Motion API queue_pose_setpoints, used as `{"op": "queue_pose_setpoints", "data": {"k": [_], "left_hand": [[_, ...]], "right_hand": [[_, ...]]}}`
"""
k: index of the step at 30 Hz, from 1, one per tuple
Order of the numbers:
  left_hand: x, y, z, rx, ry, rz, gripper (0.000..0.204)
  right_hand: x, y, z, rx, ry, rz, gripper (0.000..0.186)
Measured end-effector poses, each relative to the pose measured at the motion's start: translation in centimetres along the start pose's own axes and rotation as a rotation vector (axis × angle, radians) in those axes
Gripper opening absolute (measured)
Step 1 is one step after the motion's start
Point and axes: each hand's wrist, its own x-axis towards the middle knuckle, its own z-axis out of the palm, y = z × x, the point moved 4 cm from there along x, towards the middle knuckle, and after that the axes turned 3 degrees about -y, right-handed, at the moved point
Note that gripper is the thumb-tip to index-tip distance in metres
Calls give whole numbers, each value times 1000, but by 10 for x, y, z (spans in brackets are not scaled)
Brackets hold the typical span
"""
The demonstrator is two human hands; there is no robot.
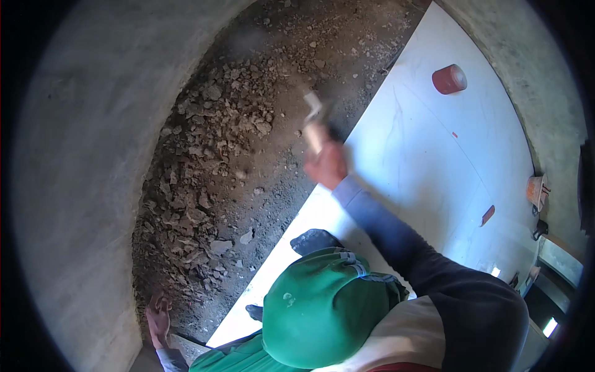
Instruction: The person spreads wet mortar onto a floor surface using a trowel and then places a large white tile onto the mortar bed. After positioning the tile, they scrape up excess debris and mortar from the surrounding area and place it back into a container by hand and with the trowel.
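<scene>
My right hand is closed round the wooden handle of what looks like a trowel. Its bent metal neck points away from me over the dirt; motion smears it, and its blade cannot be made out. At the lower left, my left hand is beside the wall at the edge of the rubble, fingers apart and slightly bent, holding nothing visible. Between the wall and the tiles lies a strip of loose soil and broken mortar lumps. My green-clad knee is bent in front of me, above the white tiles.
White marbled floor tiles cover the right side, their straight edge bordering the dirt. A red-brown cylinder and a small red piece lie on them. By the right wall stands an orange container. A bare plastered wall bounds the left.
</scene>
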Motion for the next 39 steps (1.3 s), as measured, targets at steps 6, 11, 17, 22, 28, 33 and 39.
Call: {"op": "queue_pose_setpoints", "data": {"k": [6,11,17,22,28,33,39], "left_hand": [[-14,-5,22,-88,-83,-38,41],[-21,33,17,-72,-71,-5,42],[-9,-25,17,-106,-71,-12,40],[-12,27,12,-117,-104,-9,39],[10,17,16,-95,-69,11,43],[-32,-4,10,-163,-97,-188,47],[-14,-9,19,-165,-118,-165,45]], "right_hand": [[2,-8,-6,-91,18,141,54],[-36,-19,13,-121,-65,-207,58],[74,30,-32,76,147,-140,52],[29,19,-25,177,-89,-195,63],[62,20,-55,135,200,-126,61],[45,1,-36,285,-192,-176,61],[207,-33,-28,26,24,-118,53]]}}
